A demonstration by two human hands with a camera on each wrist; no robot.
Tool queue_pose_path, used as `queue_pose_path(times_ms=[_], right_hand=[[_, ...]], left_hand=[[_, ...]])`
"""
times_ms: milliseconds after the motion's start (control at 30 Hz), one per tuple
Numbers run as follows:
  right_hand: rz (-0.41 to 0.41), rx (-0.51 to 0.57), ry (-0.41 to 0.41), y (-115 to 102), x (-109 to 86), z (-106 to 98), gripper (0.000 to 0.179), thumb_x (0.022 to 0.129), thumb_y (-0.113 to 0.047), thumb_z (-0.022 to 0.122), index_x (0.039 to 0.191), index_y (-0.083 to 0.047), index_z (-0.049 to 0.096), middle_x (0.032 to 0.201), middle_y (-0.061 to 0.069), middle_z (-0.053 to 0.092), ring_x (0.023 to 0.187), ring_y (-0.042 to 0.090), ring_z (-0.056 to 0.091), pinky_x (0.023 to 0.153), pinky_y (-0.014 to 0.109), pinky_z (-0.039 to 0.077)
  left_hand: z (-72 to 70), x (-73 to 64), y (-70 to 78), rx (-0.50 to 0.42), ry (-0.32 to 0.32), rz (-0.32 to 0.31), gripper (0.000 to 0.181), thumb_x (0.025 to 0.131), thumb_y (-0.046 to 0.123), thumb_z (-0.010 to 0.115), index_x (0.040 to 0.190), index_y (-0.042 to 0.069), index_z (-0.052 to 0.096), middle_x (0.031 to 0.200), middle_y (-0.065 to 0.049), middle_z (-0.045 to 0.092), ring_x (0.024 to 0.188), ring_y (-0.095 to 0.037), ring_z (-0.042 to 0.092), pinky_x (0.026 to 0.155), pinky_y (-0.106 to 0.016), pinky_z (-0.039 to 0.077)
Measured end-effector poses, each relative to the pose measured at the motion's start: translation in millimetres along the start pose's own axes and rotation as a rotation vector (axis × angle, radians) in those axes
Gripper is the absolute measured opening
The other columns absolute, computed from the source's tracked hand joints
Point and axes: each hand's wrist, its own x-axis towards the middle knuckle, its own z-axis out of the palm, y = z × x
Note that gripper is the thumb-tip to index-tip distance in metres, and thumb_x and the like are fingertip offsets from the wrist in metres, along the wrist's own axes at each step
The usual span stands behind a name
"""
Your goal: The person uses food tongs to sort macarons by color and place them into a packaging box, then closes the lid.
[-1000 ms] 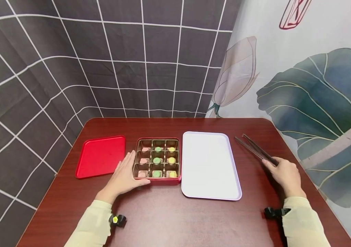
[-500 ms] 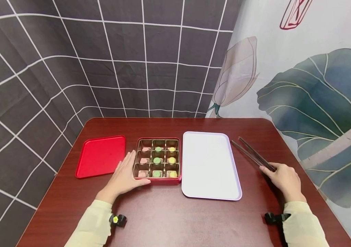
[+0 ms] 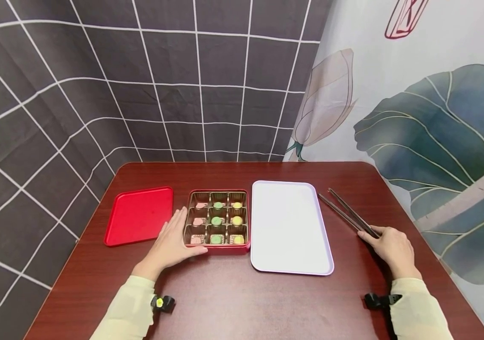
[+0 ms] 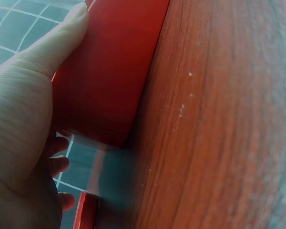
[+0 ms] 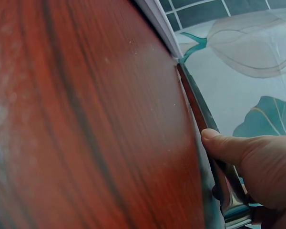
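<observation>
A red box (image 3: 227, 250) holds a gold-brown insert with several compartments. Small round pieces lie in them: a pink column (image 3: 198, 221), a green column (image 3: 216, 221) and a yellow column (image 3: 237, 220). My left hand (image 3: 169, 245) rests against the box's near left corner, fingers straight along its left side. In the left wrist view the thumb (image 4: 62, 43) lies on the box's red front wall (image 4: 109, 71). At the right, my right hand (image 3: 392, 248) grips a pair of metal tongs (image 3: 348, 211) by the closed end. Their two tips are spread and point toward the back left, near the white tray.
Beside the box on its right lies a white tray (image 3: 290, 226) with a low rim. A flat red lid (image 3: 142, 216) lies to the left, partly behind my left hand. The dark red table (image 3: 250, 302) ends at a grey checked curtain (image 3: 174, 104) and a floral curtain (image 3: 433, 141).
Since a second ago, the tongs' tips have shifted slightly left and nearer, toward the white tray, with a small turn of my right hand. My left hand and the box have stayed still.
</observation>
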Motion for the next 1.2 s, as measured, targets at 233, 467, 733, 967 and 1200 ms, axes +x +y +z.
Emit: queue_pose_path(times_ms=[233,467,733,967,1200], right_hand=[[-0.003,0.007,-0.014,2.3,1.2,0.7,0.075,0.080,-0.066,0.063,0.124,-0.005,0.065,0.116,0.037,0.057,0.086,0.047,0.056,0.061,0.058,0.045],[0.005,0.004,-0.024,2.8,1.3,-0.8,0.076,0.079,-0.066,0.064,0.124,-0.004,0.064,0.114,0.036,0.058,0.085,0.045,0.057,0.061,0.059,0.046],[-0.009,-0.006,-0.017,2.4,-0.6,-3.7,0.079,0.080,-0.068,0.061,0.125,-0.003,0.063,0.115,0.034,0.058,0.090,0.047,0.056,0.062,0.060,0.045],[-0.025,0.010,0.046,-9.5,-1.4,-13.4,0.076,0.084,-0.064,0.059,0.127,-0.001,0.061,0.121,0.036,0.054,0.102,0.051,0.053,0.073,0.065,0.044],[-0.103,0.043,0.089,-39.0,-1.7,-24.3,0.065,0.089,-0.054,0.060,0.126,0.000,0.061,0.119,0.034,0.057,0.103,0.050,0.053,0.078,0.064,0.044]], left_hand=[[-0.7,-0.7,1.6,-0.008,0.002,-0.005,0.131,0.060,0.081,0.067,0.154,0.005,0.015,0.158,-0.014,0.019,0.146,-0.031,0.012,0.114,-0.057,0.014],[0.6,-0.8,0.8,-0.009,0.003,-0.003,0.132,0.060,0.082,0.065,0.154,0.004,0.015,0.158,-0.014,0.019,0.146,-0.031,0.012,0.113,-0.057,0.015],[1.4,-2.3,-1.2,-0.021,0.005,0.009,0.129,0.062,0.074,0.072,0.154,0.004,0.014,0.158,-0.016,0.019,0.146,-0.033,0.013,0.113,-0.057,0.015],[-4.1,-7.4,-6.1,-0.011,0.012,0.008,0.127,0.063,0.074,0.072,0.153,0.003,0.017,0.157,-0.016,0.021,0.145,-0.033,0.014,0.112,-0.059,0.017],[-16.9,-15.9,-14.4,0.003,0.014,-0.007,0.120,0.069,0.072,0.069,0.152,0.001,0.019,0.157,-0.017,0.021,0.145,-0.036,0.014,0.112,-0.060,0.016]])
